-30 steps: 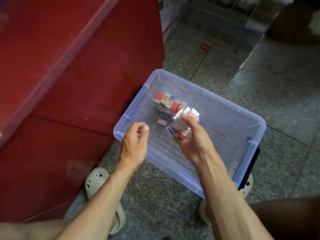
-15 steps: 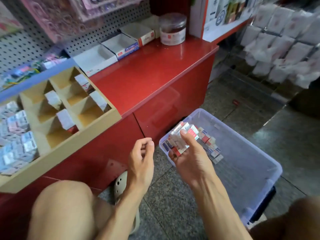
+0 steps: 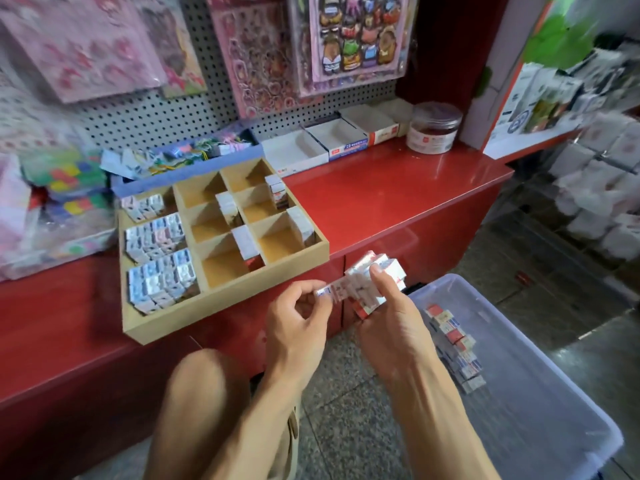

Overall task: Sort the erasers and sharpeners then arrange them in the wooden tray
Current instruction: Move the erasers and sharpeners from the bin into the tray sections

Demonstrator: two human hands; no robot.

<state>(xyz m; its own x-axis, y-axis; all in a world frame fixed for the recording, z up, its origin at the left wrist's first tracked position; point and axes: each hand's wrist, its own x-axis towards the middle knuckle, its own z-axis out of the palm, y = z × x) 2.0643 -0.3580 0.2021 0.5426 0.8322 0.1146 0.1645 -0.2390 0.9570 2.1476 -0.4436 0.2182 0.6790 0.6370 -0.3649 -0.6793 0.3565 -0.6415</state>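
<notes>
The right hand (image 3: 391, 327) clutches a stack of boxed erasers (image 3: 375, 278); the left hand (image 3: 298, 323) pinches one small box (image 3: 327, 292) at its end, before the wooden tray (image 3: 221, 289).

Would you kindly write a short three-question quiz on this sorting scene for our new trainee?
1. True or false: the right hand holds a stack of small boxes.
2. Which column of the wooden tray is fullest: left, middle or right?
3. Where do the remaining loose boxes lie?
A. on the red counter
B. in the clear plastic bin
C. on the floor

Key: 1 true. 2 left. 3 B. The left hand pinches one box at the stack's end.
</notes>
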